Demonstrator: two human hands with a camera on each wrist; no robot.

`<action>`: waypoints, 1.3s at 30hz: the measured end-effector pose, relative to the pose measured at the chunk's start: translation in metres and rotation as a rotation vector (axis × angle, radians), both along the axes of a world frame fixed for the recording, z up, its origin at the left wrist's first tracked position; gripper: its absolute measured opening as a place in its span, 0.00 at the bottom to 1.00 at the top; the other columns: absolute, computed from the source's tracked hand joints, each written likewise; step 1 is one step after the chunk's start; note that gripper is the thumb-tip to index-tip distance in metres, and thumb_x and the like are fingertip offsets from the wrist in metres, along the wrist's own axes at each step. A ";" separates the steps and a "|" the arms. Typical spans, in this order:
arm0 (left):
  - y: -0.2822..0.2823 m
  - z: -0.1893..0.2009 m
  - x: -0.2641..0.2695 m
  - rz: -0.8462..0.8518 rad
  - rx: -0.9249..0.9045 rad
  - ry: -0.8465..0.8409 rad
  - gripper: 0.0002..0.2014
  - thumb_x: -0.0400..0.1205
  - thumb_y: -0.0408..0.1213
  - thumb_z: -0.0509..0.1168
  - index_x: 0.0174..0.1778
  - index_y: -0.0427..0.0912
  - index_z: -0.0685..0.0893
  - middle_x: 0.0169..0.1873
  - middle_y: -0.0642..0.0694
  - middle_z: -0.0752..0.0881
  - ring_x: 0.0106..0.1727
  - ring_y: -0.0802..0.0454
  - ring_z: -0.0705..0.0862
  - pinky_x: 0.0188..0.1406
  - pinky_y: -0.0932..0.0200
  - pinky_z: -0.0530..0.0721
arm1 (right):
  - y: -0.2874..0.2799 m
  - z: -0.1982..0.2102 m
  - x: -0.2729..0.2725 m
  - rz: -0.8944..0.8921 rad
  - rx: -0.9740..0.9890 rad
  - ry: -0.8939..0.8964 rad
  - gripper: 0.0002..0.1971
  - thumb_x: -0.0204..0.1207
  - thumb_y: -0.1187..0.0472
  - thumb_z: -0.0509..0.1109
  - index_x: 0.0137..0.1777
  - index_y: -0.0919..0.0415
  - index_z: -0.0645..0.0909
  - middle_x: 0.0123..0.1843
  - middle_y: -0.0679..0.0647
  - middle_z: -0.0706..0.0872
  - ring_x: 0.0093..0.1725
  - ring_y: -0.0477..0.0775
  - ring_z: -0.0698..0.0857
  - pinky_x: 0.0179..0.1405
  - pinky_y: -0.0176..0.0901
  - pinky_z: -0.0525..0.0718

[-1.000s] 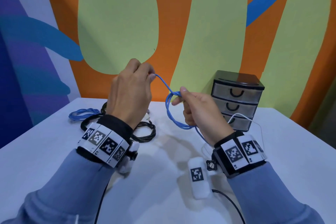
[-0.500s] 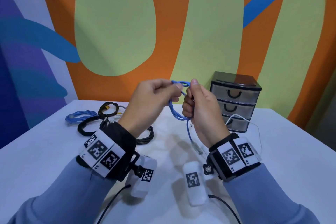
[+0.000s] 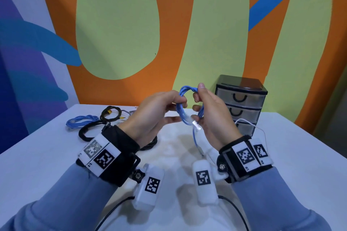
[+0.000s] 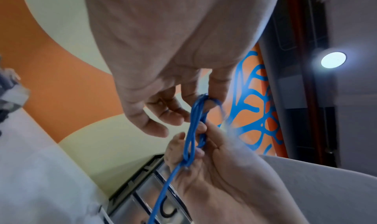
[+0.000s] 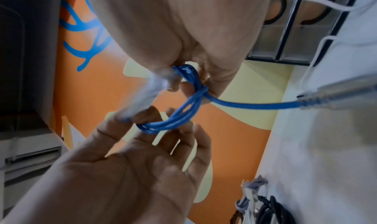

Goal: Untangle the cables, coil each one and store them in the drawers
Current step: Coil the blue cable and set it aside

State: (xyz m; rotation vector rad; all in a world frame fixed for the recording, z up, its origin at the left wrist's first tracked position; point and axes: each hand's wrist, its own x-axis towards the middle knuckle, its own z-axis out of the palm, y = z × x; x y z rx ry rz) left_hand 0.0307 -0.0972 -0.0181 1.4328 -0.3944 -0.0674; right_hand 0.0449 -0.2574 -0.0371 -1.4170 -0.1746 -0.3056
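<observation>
A blue cable (image 3: 181, 107) is wound into a small coil held up above the white table (image 3: 47, 157). My left hand (image 3: 176, 102) pinches the coil's left side between thumb and forefinger, its other fingers spread. My right hand (image 3: 199, 99) grips the right side of the coil, thumb on top. A short tail with a clear plug (image 3: 195, 124) hangs down below the right hand. The right wrist view shows the coil (image 5: 183, 114) strung between both hands and the tail's plug (image 5: 336, 95) off to the right. A black three-drawer unit (image 3: 241, 105) stands behind the right hand, its drawers closed.
On the table at the left lie another coiled blue cable (image 3: 82, 121), a black coil with a yellow plug (image 3: 110, 113) and a thick black braided cable (image 3: 88, 131). A thin white cable (image 3: 249, 124) loops in front of the bottom drawer. A painted wall stands behind the table.
My left hand has swung in from the left to meet the right hand, laying more turns on the coil. The coil is fuller and the hanging tail shorter.
</observation>
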 end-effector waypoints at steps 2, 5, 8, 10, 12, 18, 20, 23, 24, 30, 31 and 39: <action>-0.003 -0.001 -0.003 -0.051 -0.067 0.054 0.12 0.84 0.33 0.65 0.33 0.41 0.83 0.46 0.38 0.81 0.50 0.44 0.76 0.62 0.40 0.81 | 0.000 0.002 -0.001 0.035 0.067 0.012 0.17 0.92 0.48 0.62 0.43 0.56 0.75 0.38 0.48 0.73 0.36 0.51 0.69 0.27 0.39 0.70; -0.004 0.003 -0.006 0.018 0.088 -0.026 0.07 0.75 0.40 0.67 0.34 0.42 0.84 0.42 0.42 0.81 0.47 0.47 0.78 0.59 0.42 0.85 | 0.000 0.004 -0.001 0.141 0.215 0.044 0.19 0.93 0.49 0.61 0.40 0.57 0.72 0.32 0.50 0.72 0.29 0.50 0.67 0.28 0.40 0.65; 0.002 0.001 -0.001 0.263 0.480 -0.352 0.09 0.74 0.45 0.69 0.40 0.42 0.84 0.34 0.48 0.85 0.38 0.49 0.84 0.49 0.44 0.90 | 0.000 0.006 -0.003 0.265 0.412 0.080 0.19 0.93 0.51 0.60 0.40 0.58 0.72 0.30 0.51 0.68 0.28 0.50 0.64 0.32 0.42 0.63; 0.006 -0.001 0.003 0.356 0.526 -0.456 0.04 0.79 0.37 0.70 0.47 0.48 0.89 0.33 0.49 0.88 0.34 0.45 0.88 0.44 0.41 0.92 | -0.002 0.008 -0.004 0.343 0.488 0.091 0.16 0.91 0.54 0.59 0.40 0.59 0.71 0.32 0.52 0.66 0.30 0.51 0.63 0.36 0.43 0.64; 0.009 -0.001 0.005 0.381 0.532 -0.513 0.12 0.82 0.30 0.69 0.54 0.50 0.91 0.33 0.44 0.87 0.34 0.42 0.86 0.41 0.41 0.91 | -0.005 0.011 -0.006 0.388 0.465 0.107 0.15 0.88 0.55 0.59 0.40 0.60 0.72 0.32 0.54 0.66 0.32 0.53 0.64 0.37 0.45 0.67; 0.008 -0.006 0.006 0.327 0.885 -0.812 0.19 0.87 0.33 0.61 0.70 0.54 0.86 0.35 0.48 0.80 0.41 0.46 0.79 0.44 0.40 0.79 | -0.001 0.010 -0.010 0.348 0.200 0.184 0.23 0.85 0.41 0.69 0.37 0.59 0.75 0.26 0.52 0.61 0.29 0.54 0.60 0.32 0.45 0.67; 0.009 -0.007 0.008 0.370 0.982 -0.875 0.17 0.89 0.35 0.61 0.74 0.47 0.83 0.38 0.48 0.81 0.43 0.42 0.80 0.45 0.38 0.79 | -0.002 0.009 -0.008 0.316 0.163 0.166 0.22 0.87 0.43 0.68 0.38 0.60 0.76 0.26 0.51 0.59 0.28 0.53 0.58 0.32 0.44 0.67; 0.015 -0.003 0.011 0.486 1.059 -0.996 0.12 0.91 0.38 0.64 0.70 0.45 0.85 0.41 0.49 0.85 0.44 0.41 0.81 0.39 0.47 0.70 | -0.007 0.009 -0.006 0.281 0.147 0.120 0.19 0.89 0.49 0.67 0.42 0.62 0.77 0.27 0.48 0.59 0.26 0.50 0.57 0.32 0.42 0.63; 0.017 -0.001 0.010 0.513 1.073 -1.025 0.08 0.91 0.39 0.65 0.63 0.45 0.87 0.39 0.51 0.84 0.41 0.43 0.79 0.37 0.49 0.63 | -0.008 0.009 -0.006 0.276 0.140 0.106 0.18 0.89 0.50 0.67 0.43 0.63 0.78 0.27 0.48 0.57 0.26 0.50 0.56 0.32 0.42 0.60; 0.032 0.003 0.015 0.568 0.993 -1.146 0.03 0.87 0.33 0.73 0.50 0.44 0.92 0.34 0.51 0.87 0.36 0.42 0.77 0.32 0.45 0.78 | -0.008 0.011 -0.007 0.256 0.139 0.127 0.20 0.88 0.48 0.69 0.42 0.65 0.79 0.26 0.48 0.53 0.24 0.50 0.53 0.31 0.45 0.53; 0.033 0.001 0.017 0.566 0.967 -1.162 0.03 0.86 0.32 0.74 0.52 0.44 0.93 0.36 0.50 0.89 0.38 0.41 0.79 0.33 0.43 0.81 | -0.008 0.011 -0.008 0.263 0.121 0.133 0.20 0.88 0.48 0.69 0.42 0.65 0.81 0.26 0.48 0.53 0.24 0.50 0.53 0.31 0.44 0.53; 0.035 -0.003 0.024 0.739 0.818 -1.078 0.13 0.86 0.53 0.73 0.56 0.48 0.92 0.48 0.51 0.86 0.50 0.46 0.82 0.42 0.46 0.82 | -0.012 0.011 -0.011 0.424 0.117 0.204 0.15 0.90 0.59 0.64 0.56 0.69 0.88 0.35 0.53 0.76 0.31 0.51 0.73 0.42 0.45 0.75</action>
